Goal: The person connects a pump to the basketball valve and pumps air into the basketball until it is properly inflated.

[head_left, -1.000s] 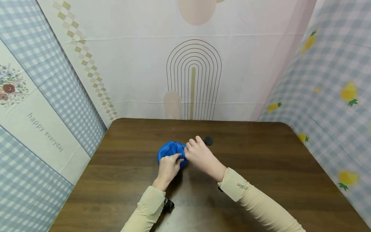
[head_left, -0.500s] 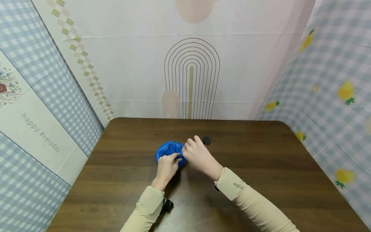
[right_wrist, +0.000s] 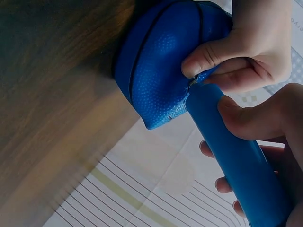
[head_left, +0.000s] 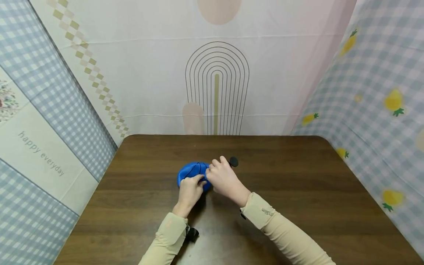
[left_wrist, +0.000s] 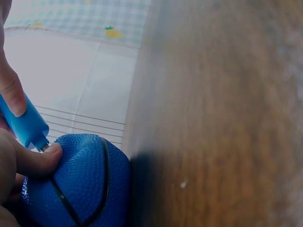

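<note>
A blue toy basketball (head_left: 191,170) with black seams, dented and partly deflated, is held at the table's middle. My left hand (head_left: 189,193) pinches the ball around a metal needle (right_wrist: 192,83), which meets its surface; how deep it goes is hidden by the thumb. The needle sticks out of a blue hand pump (right_wrist: 236,151), slanted against the ball. My right hand (head_left: 224,179) grips the pump's barrel, thumb along one side and fingers round the other. Just past the right hand shows a black round disc (head_left: 233,161), seemingly the pump's far end.
The brown wooden table (head_left: 285,162) extends around both hands. A patterned white cloth (head_left: 159,81) hangs behind it, with checked cloths at left and right. A black camera (head_left: 192,234) sits on the left wrist.
The head view has drifted slightly to the right, so everything sits a little further left. Both hands keep their hold on the basketball and the hand pump.
</note>
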`<state>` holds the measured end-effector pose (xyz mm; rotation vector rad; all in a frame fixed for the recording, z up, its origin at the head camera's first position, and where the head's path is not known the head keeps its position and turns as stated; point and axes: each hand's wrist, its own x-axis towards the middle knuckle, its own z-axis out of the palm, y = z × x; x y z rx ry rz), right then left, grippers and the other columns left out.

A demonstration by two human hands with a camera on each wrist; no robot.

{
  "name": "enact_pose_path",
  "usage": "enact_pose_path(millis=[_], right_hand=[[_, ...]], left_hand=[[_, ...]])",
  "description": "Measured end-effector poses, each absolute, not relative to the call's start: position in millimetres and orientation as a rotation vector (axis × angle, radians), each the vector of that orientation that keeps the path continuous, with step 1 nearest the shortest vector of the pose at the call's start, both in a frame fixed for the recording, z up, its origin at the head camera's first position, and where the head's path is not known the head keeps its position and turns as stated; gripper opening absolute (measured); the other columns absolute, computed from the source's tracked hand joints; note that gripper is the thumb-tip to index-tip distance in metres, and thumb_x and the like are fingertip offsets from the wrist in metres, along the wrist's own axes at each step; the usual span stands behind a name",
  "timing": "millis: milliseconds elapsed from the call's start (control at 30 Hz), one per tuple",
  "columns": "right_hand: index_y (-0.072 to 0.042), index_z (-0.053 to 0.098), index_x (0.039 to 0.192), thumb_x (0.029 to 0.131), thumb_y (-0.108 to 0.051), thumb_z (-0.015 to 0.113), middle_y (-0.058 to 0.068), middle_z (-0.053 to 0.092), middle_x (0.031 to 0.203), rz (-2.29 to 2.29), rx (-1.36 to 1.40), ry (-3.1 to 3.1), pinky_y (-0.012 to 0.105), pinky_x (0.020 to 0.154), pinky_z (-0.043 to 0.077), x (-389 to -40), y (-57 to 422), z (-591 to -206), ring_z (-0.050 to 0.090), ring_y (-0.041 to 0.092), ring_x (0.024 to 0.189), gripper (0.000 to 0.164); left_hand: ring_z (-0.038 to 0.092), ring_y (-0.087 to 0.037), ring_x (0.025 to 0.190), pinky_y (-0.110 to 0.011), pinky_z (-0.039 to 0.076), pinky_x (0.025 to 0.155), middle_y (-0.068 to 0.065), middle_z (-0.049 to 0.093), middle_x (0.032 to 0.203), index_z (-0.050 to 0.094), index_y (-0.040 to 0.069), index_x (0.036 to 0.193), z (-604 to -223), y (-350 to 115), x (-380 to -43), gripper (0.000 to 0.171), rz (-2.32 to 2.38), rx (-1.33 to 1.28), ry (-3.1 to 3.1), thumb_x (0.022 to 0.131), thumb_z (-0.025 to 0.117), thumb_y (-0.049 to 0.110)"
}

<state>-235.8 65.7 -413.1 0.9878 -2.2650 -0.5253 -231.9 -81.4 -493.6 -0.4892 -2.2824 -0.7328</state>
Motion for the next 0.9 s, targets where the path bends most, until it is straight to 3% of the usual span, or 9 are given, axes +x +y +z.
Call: enact_pose_path(millis=[500,733,900], right_hand=[[-0.019,0.074,0.090,0.077,-0.034,0.077,-0.002,0.070,0.082,-0.541,0.934,-2.321,0.036,0.079,0.048,-229,69,-421,0.060,0.015,0.079,0.020],[-0.015,0.067,0.093,0.080,-0.037,0.077,0.000,0.067,0.076,-0.161,0.968,-2.573,0.028,0.055,0.046,-221,102,-426,0.063,0.015,0.066,0.027],[-0.016,0.064,0.097,0.080,-0.035,0.078,-0.003,0.061,0.066,0.038,0.898,-2.747,0.023,0.044,0.035,-212,128,-417,0.048,0.008,0.050,0.029]], left_hand=[[0.068,-0.023,0.058,-0.037,0.056,0.061,-0.010,0.075,0.075,0.076,0.004,0.088,-490,-80,-231,0.015,-0.797,-0.456,-2.362,0.074,0.081,0.008],[0.072,-0.024,0.080,-0.038,0.057,0.075,-0.008,0.076,0.091,0.075,0.007,0.096,-485,-78,-226,0.021,-0.872,-0.442,-2.497,0.077,0.081,0.014],[0.071,-0.023,0.090,-0.038,0.056,0.081,-0.008,0.074,0.097,0.072,0.009,0.099,-481,-81,-227,0.022,-0.891,-0.445,-2.563,0.079,0.080,0.015]])
